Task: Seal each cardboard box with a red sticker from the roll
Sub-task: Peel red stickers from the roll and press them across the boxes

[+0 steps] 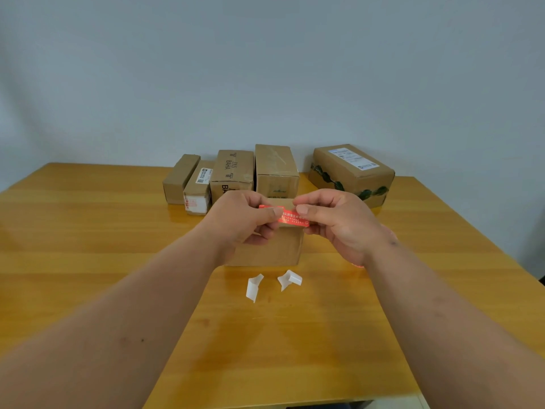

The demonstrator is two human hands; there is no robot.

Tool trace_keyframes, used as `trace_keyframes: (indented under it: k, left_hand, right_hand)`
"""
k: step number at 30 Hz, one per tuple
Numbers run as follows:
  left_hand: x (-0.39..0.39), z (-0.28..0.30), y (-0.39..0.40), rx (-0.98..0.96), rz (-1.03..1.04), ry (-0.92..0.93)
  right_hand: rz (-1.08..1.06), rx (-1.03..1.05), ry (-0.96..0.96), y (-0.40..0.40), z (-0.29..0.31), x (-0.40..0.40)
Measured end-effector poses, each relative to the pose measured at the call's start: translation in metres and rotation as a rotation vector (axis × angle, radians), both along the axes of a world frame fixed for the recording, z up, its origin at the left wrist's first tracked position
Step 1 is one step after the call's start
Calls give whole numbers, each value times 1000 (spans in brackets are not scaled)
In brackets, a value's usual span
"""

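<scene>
Head view: red sticker (290, 217) pinched between fingers of left hand (246, 219) and right hand (339, 222), above cardboard box (271, 249).

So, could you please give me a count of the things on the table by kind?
Cardboard boxes: 6, five at the back and one under the hands
Red sticker: 1
White backing scraps: 2
Total: 9

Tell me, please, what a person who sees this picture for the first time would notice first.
The eye goes first to the red sticker, pinched between the left hand and the right hand over a small cardboard box at the middle of the wooden table. Behind it, five more cardboard boxes stand along the far edge. Two curled white backing strips lie in front of the box.
</scene>
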State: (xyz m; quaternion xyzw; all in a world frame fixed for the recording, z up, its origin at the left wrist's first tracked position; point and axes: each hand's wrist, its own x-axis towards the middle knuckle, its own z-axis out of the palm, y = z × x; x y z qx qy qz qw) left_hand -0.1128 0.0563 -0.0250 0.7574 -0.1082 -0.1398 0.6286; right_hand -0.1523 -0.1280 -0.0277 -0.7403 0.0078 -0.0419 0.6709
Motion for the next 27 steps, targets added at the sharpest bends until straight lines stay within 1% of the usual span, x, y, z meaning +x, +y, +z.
trace_keyframes:
  k: [4, 9, 12, 16, 17, 19, 20, 22, 24, 27]
  left_hand:
    - [0, -4, 3, 2, -17, 16]
    - [0, -5, 4, 27, -30, -18]
    - [5, -5, 9, 30, 40, -75]
    - [17, -5, 22, -81, 218, -53]
    - [20, -5, 25, -102, 261, -46]
    - [27, -7, 30, -125, 311, -41]
    - [30, -9, 32, -129, 325, -42]
    - [34, -12, 34, -141, 348, -49]
    - [37, -17, 35, -157, 362, -55]
    - [38, -27, 33, -154, 341, -44]
  right_hand:
    - [36, -57, 41, 0, -1, 1]
    - [-10, -160, 40, 7, -3, 6]
    - [-101, -256, 26, 5, -3, 9]
    - [-243, -334, -29, 0, -6, 12]
    - [-277, -390, -51, 1, -6, 13]
    - [-304, -575, -76, 4, -8, 16]
    - [-284, -661, -77, 6, -8, 19]
    - [-204, -747, -62, 11, -9, 24]
    - [-107, -724, 3, 14, -12, 30]
    - [18, -482, 177, 12, -23, 38]
